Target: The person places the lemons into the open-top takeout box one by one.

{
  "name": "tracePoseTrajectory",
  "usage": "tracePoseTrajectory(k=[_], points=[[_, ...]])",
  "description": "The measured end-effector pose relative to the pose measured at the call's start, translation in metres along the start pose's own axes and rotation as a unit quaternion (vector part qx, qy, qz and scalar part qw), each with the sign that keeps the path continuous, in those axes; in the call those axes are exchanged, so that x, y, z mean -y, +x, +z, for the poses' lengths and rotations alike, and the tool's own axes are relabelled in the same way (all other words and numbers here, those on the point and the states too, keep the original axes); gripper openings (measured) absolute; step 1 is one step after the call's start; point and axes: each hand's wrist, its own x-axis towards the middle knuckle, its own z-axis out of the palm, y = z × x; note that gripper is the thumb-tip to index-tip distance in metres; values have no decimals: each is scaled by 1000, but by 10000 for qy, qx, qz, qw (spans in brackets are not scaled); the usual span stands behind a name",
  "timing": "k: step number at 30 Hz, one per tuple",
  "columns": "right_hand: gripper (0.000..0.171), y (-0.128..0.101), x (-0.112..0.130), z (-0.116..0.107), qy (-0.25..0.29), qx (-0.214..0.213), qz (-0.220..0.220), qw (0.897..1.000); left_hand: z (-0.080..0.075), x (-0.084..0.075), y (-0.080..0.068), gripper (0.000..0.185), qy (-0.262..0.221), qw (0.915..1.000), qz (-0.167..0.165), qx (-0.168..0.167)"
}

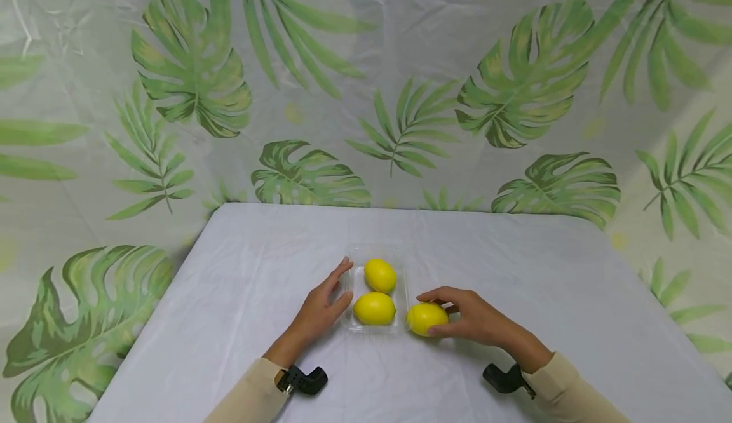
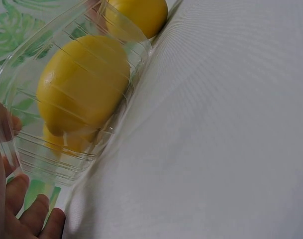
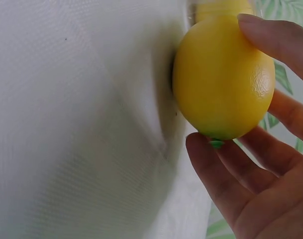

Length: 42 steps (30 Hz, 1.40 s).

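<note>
Two yellow lemons sit in a clear plastic container: a far lemon (image 1: 380,275) and, nearer me, another lemon (image 1: 374,308) lying sideways. My left hand (image 1: 323,305) is at the left side of the container (image 1: 405,283), its fingers extended along the wall. In the left wrist view, the ribbed wall (image 2: 47,164) stands between the camera and the fruit. Just right of the container, my right hand (image 1: 471,316) holds a third lemon (image 1: 424,319) between thumb and fingers. The right wrist view shows the green stem tip of this lemon (image 3: 223,79) near the fingertips.
A white cloth (image 1: 274,251) covers the table, whose far edge meets a leaf-printed backdrop (image 1: 412,61). Black wrist cameras (image 1: 311,380) are strapped on both wrists, below the beige sleeves' cuffs.
</note>
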Motion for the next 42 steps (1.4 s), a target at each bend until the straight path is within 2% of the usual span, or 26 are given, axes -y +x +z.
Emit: tracePoseTrajectory(k=[7, 14, 20, 29, 34, 42], points=[[57, 0, -1, 2, -61, 10, 0, 10000, 0, -2, 0, 57, 22, 9999, 127, -36], [56, -1, 0, 1, -157, 23, -34, 9999, 0, -3, 0, 57, 36, 9999, 91, -23], [55, -3, 0, -3, -367, -119, -124, 9992, -1, -3, 0, 57, 44, 9998, 190, -55], [53, -6, 1, -11, -484, -264, -141, 9984, -1, -4, 0, 57, 53, 9999, 95, -22], [53, -8, 2, -16, -520, -355, -162, 9979, -1, -4, 0, 59, 37, 9999, 148, -38], [52, -1, 5, -22, -536, -583, -322, 9963, -1, -3, 0, 63, -43, 9998, -156, -74]])
